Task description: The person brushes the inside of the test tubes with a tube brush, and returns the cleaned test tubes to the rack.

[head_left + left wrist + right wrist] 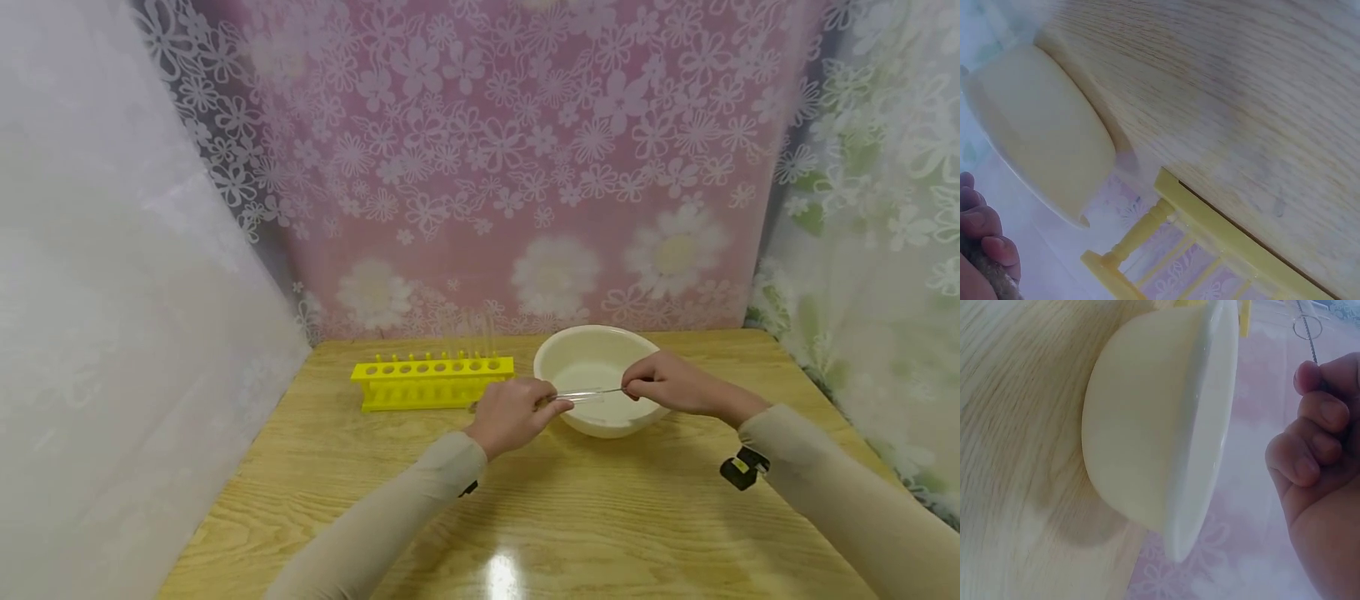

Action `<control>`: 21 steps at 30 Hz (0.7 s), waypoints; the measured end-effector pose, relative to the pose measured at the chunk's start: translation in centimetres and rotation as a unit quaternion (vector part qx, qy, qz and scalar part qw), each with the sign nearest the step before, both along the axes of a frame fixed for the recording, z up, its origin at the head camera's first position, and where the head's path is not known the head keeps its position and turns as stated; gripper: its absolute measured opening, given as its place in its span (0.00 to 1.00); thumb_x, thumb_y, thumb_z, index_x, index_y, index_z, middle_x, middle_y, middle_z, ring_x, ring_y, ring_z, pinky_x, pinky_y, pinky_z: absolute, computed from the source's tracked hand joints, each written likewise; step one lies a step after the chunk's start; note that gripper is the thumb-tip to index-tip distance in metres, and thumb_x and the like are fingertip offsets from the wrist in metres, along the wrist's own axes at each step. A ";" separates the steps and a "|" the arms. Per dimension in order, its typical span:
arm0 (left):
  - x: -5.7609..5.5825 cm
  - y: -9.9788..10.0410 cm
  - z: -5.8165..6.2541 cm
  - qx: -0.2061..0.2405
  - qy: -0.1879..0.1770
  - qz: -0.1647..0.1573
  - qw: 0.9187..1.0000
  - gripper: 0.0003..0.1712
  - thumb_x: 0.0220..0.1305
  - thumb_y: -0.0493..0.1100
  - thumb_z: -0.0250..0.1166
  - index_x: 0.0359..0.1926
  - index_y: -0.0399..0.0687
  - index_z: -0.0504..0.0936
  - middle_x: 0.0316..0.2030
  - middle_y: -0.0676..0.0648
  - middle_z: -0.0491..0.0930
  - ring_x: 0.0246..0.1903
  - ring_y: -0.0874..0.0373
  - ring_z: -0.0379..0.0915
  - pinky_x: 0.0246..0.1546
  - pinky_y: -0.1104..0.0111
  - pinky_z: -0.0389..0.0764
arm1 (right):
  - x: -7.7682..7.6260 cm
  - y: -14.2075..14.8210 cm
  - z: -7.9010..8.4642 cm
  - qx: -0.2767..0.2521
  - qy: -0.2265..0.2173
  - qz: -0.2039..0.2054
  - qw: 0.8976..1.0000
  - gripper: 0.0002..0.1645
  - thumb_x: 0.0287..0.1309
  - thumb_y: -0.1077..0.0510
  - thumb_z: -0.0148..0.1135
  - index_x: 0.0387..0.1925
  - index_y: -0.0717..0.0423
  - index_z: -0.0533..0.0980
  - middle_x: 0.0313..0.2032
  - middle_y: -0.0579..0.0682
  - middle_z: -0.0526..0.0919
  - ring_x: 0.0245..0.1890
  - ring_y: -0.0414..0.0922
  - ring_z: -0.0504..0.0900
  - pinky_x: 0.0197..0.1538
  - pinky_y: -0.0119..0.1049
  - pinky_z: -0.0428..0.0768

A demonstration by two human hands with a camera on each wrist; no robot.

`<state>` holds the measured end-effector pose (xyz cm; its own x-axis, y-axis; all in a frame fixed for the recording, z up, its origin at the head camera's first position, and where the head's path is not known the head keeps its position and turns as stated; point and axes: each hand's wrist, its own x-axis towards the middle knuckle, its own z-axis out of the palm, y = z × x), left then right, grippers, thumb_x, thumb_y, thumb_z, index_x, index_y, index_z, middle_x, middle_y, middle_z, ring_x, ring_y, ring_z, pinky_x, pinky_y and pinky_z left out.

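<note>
My left hand point(513, 412) grips a clear glass test tube point(585, 395), its mouth pointing right, over the near left part of a cream plastic basin point(558, 350). Between thumb and fingers, my right hand point(671, 385) pinches the thin twisted wire handle of a test tube brush point(1312, 347). That wire runs into the tube's mouth in the right wrist view. A brownish-grey bristly part point(1000, 278) shows within the left hand's grip in the left wrist view; most of the tube there is hidden by fingers.
A yellow test tube rack point(432, 369) stands left of the basin on the wooden table point(525, 508). Several clear tubes point(491, 333) rise at its right end. A pink flowered curtain point(487, 167) hangs behind the table, with pale sheets at both sides.
</note>
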<state>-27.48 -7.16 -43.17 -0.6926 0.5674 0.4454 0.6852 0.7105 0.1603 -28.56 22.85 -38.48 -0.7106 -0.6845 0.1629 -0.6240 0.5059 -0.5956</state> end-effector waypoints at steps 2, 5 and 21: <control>-0.2 -0.6 -0.2 0.012 -0.021 0.010 1.000 0.22 0.72 0.69 0.52 0.32 0.67 0.83 0.21 0.65 0.74 0.16 0.71 0.63 0.16 0.76 0.62 | 0.0 0.9 0.2 0.004 -0.010 -0.012 1.000 0.19 0.75 0.62 0.49 0.26 0.58 0.78 0.25 0.50 0.75 0.22 0.33 0.62 0.29 0.36 0.67; -0.4 -1.9 -0.6 0.021 -0.041 0.034 0.998 0.20 0.71 0.68 0.55 0.30 0.67 0.82 0.18 0.64 0.71 0.15 0.69 0.60 0.16 0.74 0.60 | 0.2 2.8 0.6 0.022 -0.015 -0.056 0.998 0.17 0.75 0.62 0.49 0.31 0.58 0.81 0.30 0.49 0.78 0.26 0.34 0.67 0.32 0.35 0.69; -0.5 -3.0 -0.5 0.010 -0.011 0.039 0.999 0.25 0.71 0.72 0.49 0.36 0.67 0.85 0.18 0.63 0.70 0.15 0.69 0.59 0.15 0.74 0.60 | 0.3 6.7 1.5 0.027 0.024 -0.123 0.992 0.15 0.75 0.61 0.52 0.41 0.54 0.86 0.41 0.50 0.87 0.34 0.34 0.78 0.34 0.35 0.74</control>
<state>-28.00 -10.15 -43.67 -0.7449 0.5015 0.4401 0.6233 0.7584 0.1907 -28.30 29.59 -37.00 -0.8491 -0.5008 0.1679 -0.5049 0.6763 -0.5364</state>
